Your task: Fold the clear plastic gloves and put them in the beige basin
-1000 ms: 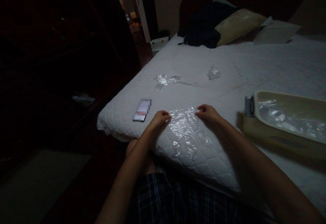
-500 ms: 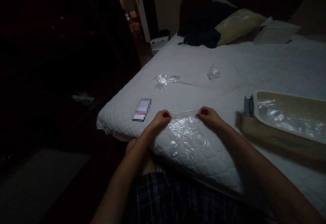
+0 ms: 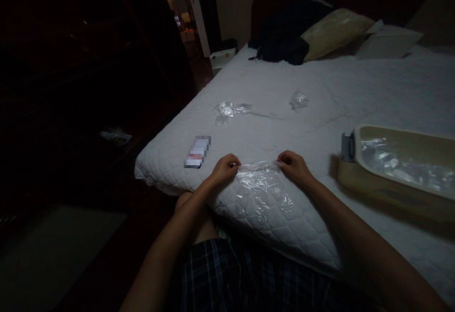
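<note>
The left grip is clamped, thumb against forefinger, on the left upper corner of a clear plastic film. The right grip is clamped in the same manner on the right upper corner. The upper edge of the film spans the gap between the two hands; the remainder lies wrinkled toward the person, over the near edge of a bed with a white quilted cover. Whether the film is a single sheet or a bag cannot be told. Below the hands, the person's plaid shorts and one bare knee adjoin the bed edge. A phone, its screen blurred, lies flat on the cover, near the left hand and to its left. Beyond the hands lie two pieces of crumpled plastic: a spread piece at left and a compact piece at right. To the right of the right forearm stands a beige container with a grey latch at its left end; shiny clear plastic lies inside. At the far end of the bed, dark fabric rests against a yellowish pillow, in front of a dark headboard.
</note>
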`<state>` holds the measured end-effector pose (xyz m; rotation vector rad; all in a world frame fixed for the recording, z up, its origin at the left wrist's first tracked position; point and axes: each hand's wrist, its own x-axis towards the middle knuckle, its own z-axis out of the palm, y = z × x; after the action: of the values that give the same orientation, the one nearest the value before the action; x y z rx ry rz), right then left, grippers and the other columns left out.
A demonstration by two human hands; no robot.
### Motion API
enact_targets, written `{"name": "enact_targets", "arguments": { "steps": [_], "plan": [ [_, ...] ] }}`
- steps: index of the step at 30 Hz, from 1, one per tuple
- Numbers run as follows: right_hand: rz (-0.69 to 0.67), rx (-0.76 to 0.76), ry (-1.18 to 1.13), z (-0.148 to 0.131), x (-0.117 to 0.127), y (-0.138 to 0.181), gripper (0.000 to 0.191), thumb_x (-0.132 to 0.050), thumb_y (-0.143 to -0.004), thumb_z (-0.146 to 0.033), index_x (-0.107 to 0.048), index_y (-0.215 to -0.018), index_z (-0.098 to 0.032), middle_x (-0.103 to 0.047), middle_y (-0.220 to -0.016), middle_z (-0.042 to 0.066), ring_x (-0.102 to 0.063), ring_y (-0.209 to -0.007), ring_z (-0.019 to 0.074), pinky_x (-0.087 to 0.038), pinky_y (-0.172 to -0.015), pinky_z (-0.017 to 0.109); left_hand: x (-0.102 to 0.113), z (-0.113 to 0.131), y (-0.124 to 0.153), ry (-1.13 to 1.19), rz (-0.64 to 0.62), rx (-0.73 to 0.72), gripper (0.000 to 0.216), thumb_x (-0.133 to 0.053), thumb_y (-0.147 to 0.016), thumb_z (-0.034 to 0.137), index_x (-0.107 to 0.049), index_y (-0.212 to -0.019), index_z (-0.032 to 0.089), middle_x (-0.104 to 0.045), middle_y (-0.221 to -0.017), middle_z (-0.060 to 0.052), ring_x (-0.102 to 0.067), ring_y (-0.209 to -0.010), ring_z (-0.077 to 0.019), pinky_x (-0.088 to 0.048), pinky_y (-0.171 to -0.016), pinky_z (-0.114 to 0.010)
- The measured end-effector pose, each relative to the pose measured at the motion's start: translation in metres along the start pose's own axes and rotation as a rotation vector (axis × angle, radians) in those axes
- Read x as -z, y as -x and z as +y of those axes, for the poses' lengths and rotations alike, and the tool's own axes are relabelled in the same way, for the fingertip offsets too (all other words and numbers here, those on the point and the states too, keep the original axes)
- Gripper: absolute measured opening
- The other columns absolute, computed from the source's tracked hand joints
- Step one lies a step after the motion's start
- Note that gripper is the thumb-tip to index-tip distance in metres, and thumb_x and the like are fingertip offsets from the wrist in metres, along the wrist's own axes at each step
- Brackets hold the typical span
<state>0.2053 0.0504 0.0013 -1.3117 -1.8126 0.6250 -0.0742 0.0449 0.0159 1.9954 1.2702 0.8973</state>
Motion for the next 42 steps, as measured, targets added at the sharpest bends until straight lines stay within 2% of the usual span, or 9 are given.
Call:
{"name": "enact_targets", "arguments": {
  "steps": [5,7,11,14,19,26,35,38,42],
  "plan": [
    [-0.028,-0.044,-0.015,-0.002,-0.001,-0.001,0.01,-0.057,-0.071,-0.027,-0.057,-0.073,-0.018,-0.058,-0.065,0.001,-0.053,-0.058,0.0137,-0.042,-0.056,0.026,0.006,-0.003,0.003,0.025,-0.143,-0.024,0.035,-0.055,-0.065,0.016,-0.058,-0.099,0.015,-0.056,-0.091,-0.002,-0.05,-0.069,-0.0106,-0.042,-0.063,-0.023],
    [-0.038,-0.058,-0.039,-0.001,-0.002,-0.002,0.011,-0.057,-0.071,-0.028,-0.057,-0.075,-0.018,-0.058,-0.066,0.002,-0.054,-0.059,0.0139,-0.043,-0.056,0.027,0.006,-0.002,0.003,0.043,-0.118,-0.003,0.037,-0.059,-0.067,0.024,-0.057,-0.103,0.016,-0.057,-0.091,-0.003,-0.05,-0.068,-0.0103,-0.042,-0.062,-0.023],
    [-0.033,-0.092,-0.088,0.005,-0.004,-0.004,0.018,-0.058,-0.07,-0.031,-0.057,-0.081,-0.018,-0.059,-0.068,0.002,-0.053,-0.06,0.0136,-0.042,-0.056,0.027,-0.006,0.001,0.0,0.089,0.027,0.137,0.027,-0.057,-0.072,0.034,-0.061,-0.09,0.015,-0.057,-0.071,0.0,-0.049,-0.062,-0.0103,-0.04,-0.059,-0.022],
    [-0.033,-0.114,-0.141,0.008,-0.004,-0.006,0.02,-0.061,-0.067,-0.032,-0.053,-0.079,-0.018,-0.058,-0.069,0.001,-0.051,-0.057,0.0118,-0.041,-0.053,0.025,-0.015,0.001,-0.004,0.182,0.072,0.211,0.023,-0.054,-0.073,0.035,-0.061,-0.08,0.014,-0.056,-0.065,0.0,-0.049,-0.059,-0.0099,-0.039,-0.056,-0.021],
    [-0.028,-0.114,-0.17,0.011,-0.003,-0.008,0.023,-0.062,-0.067,-0.035,-0.045,-0.068,-0.02,-0.054,-0.063,-0.001,-0.047,-0.054,0.0106,-0.037,-0.05,0.023,-0.016,0.0,-0.011,0.299,0.069,0.224,0.019,-0.056,-0.071,0.032,-0.059,-0.076,0.014,-0.056,-0.066,0.0,-0.051,-0.061,-0.0094,-0.038,-0.057,-0.02],
    [-0.083,-0.132,-0.178,0.004,0.0,-0.009,0.023,-0.06,-0.07,-0.04,-0.056,-0.073,-0.017,-0.057,-0.065,0.001,-0.051,-0.059,0.0127,-0.04,-0.056,0.026,-0.014,0.0,-0.019,0.34,0.076,0.258,0.016,-0.058,-0.067,0.029,-0.058,-0.071,0.014,-0.054,-0.065,0.001,-0.049,-0.059,-0.0085,-0.037,-0.057,-0.02],
    [-0.065,-0.369,-0.44,-0.009,0.004,-0.009,0.035,-0.056,-0.071,-0.049,-0.056,-0.09,-0.019,-0.06,-0.07,0.002,-0.054,-0.055,0.0121,-0.042,-0.049,0.025,-0.014,0.002,-0.019,0.413,0.089,0.255,0.019,-0.062,-0.064,0.029,-0.056,-0.073,0.013,-0.054,-0.065,0.002,-0.049,-0.059,-0.0082,-0.037,-0.058,-0.021],
    [-0.056,-0.326,-0.397,-0.01,0.001,-0.01,0.041,-0.063,-0.067,-0.048,-0.056,-0.095,-0.019,-0.06,-0.072,0.002,-0.054,-0.054,0.0118,-0.043,-0.05,0.026,-0.013,0.005,-0.016,0.442,0.094,0.263,0.021,-0.063,-0.064,0.029,-0.056,-0.075,0.013,-0.055,-0.066,0.001,-0.05,-0.059,-0.0083,-0.038,-0.057,-0.021],
    [-0.021,-0.225,-0.307,-0.006,-0.003,-0.012,0.039,-0.067,-0.064,-0.044,-0.06,-0.091,-0.016,-0.06,-0.07,0.003,-0.055,-0.06,0.0135,-0.044,-0.057,0.028,-0.012,0.01,-0.012,0.416,0.075,0.269,0.021,-0.062,-0.064,0.028,-0.057,-0.078,0.013,-0.053,-0.063,0.002,-0.048,-0.055,-0.0078,-0.037,-0.053,-0.02]
  ]
}}
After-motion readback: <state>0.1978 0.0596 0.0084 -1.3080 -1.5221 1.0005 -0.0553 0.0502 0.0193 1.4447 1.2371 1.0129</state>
